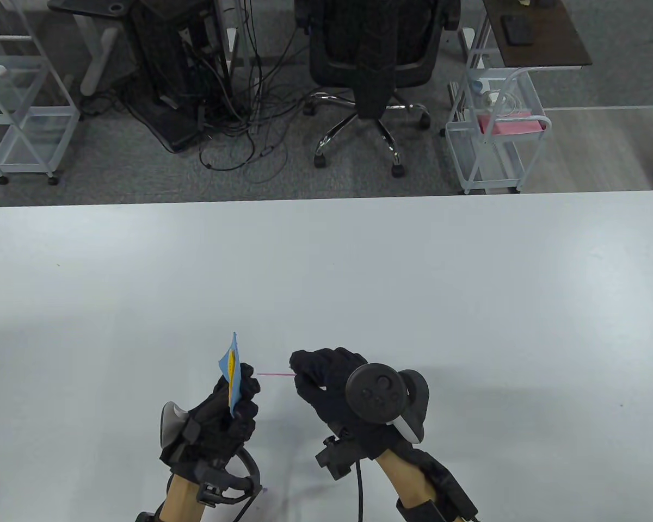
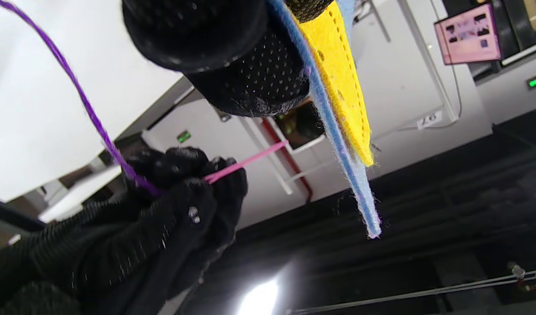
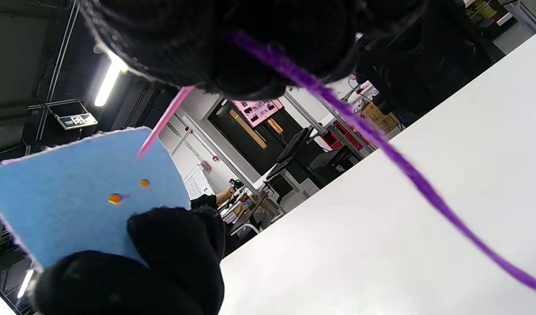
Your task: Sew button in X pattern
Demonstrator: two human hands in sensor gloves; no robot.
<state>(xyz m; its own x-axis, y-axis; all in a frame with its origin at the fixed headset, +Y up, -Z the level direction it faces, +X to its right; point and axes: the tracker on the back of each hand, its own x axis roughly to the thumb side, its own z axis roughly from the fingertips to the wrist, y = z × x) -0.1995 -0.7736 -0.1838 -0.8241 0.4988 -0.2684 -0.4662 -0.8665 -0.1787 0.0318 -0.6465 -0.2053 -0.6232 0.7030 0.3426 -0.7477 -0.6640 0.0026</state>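
Table view: low in the frame, the left hand (image 1: pixel 217 424) pinches the blue felt (image 1: pixel 232 375) upright, yellow button (image 2: pixel 338 74) on its left face. Right of it, the right hand (image 1: pixel 332 386) pinches a pink needle (image 1: pixel 275 374), tip at the felt; purple thread (image 3: pixel 381 148) trails behind. Farther up, white table (image 1: pixel 359 272), then a chair (image 1: pixel 370 70).

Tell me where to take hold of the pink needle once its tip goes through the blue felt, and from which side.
Judging by the pose, grip the thin pink plastic needle at its tip end, from the yellow side of the blue felt square. The right hand pinches its rear end with the purple thread, and the left hand holds the felt upright, so the tip would emerge there.
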